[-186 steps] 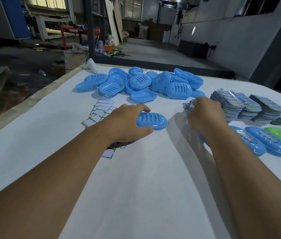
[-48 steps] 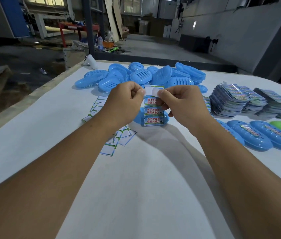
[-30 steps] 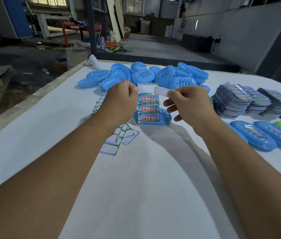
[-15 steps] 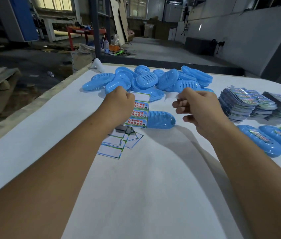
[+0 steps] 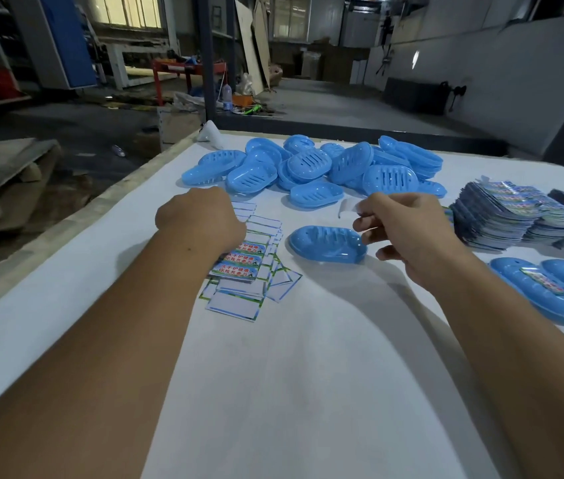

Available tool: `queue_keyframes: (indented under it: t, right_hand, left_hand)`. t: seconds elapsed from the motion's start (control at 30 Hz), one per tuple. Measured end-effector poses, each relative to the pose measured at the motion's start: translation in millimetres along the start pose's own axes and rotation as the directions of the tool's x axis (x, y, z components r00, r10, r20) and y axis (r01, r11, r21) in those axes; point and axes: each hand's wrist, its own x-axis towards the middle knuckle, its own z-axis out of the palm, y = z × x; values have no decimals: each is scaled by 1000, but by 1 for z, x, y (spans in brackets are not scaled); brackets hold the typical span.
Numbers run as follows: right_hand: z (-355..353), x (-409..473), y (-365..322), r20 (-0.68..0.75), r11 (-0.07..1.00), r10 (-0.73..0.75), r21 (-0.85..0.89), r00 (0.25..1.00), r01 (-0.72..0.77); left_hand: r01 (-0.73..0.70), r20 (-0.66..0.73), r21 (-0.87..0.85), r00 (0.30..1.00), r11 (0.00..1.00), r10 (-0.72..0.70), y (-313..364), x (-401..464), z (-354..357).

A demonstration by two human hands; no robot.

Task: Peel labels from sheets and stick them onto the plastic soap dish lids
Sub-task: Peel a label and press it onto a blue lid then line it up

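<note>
A single blue soap dish lid (image 5: 328,244) lies on the white table between my hands. My right hand (image 5: 406,229) pinches a peeled label (image 5: 349,206), its pale back showing, just above and right of that lid. My left hand (image 5: 203,221) holds a label sheet (image 5: 242,261) with printed labels down on a scatter of used backing sheets (image 5: 239,299); whether its fingers still grip it is partly hidden.
A heap of blue lids (image 5: 315,165) lies at the table's far side. Stacks of label sheets (image 5: 512,216) sit at the right. Labelled blue lids (image 5: 533,288) line the right edge. The table's left edge (image 5: 66,223) drops to the floor.
My right hand peeled a label off the sheet and drew it right. My left hand lowered the sheet onto the used backing sheets at the left.
</note>
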Motion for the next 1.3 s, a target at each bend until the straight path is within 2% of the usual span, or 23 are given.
queue_keyframes:
  t: [0.03,0.1,0.13,0.2,0.27,0.37,0.63,0.77,1.03,1.3]
  right_hand:
    - [1,-1,0,-7,1000,-15,-14,1000,15]
    - [4,-2,1,-22,996,-62,-65,998,61]
    - [5,-3,1,-25,993,-89,-86,996,86]
    - [8,-4,2,-30,986,-131,-106,991,127]
    - [10,-4,2,-38,981,-163,-116,986,158]
    - [12,-4,1,-46,970,-215,-131,976,207]
    - [12,-4,1,-31,939,-282,-214,959,269]
    - [11,-5,0,28,947,-269,-172,963,270]
    - [8,-5,3,177,922,-349,-110,920,370]
    - [10,-2,6,153,923,-347,-120,925,366]
  left_hand:
    - [-10,-46,-58,999,998,7,1,1,0]
    - [-105,-126,-315,990,943,68,9,0,-1]
    - [-168,-143,-490,984,855,111,15,-2,-3]
    - [-257,-157,-757,964,601,214,30,-12,-7]
    - [-283,-161,-869,938,406,308,43,-25,-7]
    - [-261,-137,-919,914,295,381,53,-35,-2]
    - [-189,-67,-945,911,266,407,56,-35,1]
    - [-160,-31,-944,913,288,407,56,-35,2]
    - [-70,-3,-968,963,240,269,52,-28,-3]
    - [10,65,-976,967,219,245,53,-27,-2]
